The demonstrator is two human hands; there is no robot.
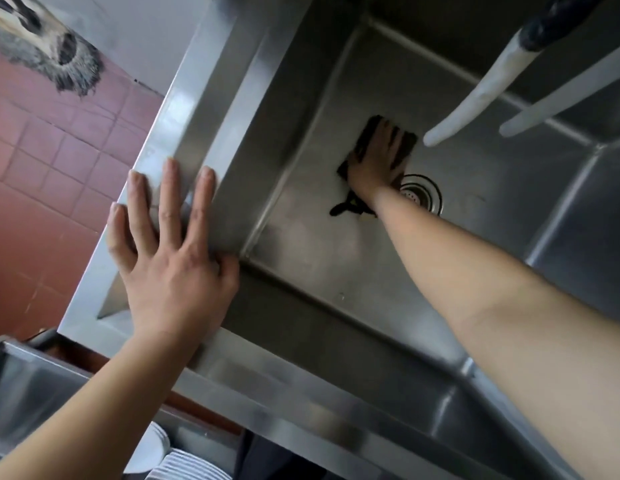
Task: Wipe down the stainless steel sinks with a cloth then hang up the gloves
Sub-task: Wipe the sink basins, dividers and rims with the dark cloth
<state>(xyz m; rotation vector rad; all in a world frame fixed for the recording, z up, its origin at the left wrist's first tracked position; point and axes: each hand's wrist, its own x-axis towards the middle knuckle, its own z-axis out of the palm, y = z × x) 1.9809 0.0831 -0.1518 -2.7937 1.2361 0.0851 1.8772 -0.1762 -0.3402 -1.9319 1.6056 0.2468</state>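
Sink [301, 258]: right hand [374, 161] flat, fingers spread on dark cloth [405, 142] beside drain [422, 194]; left hand [170, 258] splayed on rim.

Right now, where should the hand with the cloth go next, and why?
Probably slide the right hand and its dark cloth toward the drain. The cloth is pressed flat on the sink floor just beside the drain, so that spot looks next. The left hand is braced flat on the rim.
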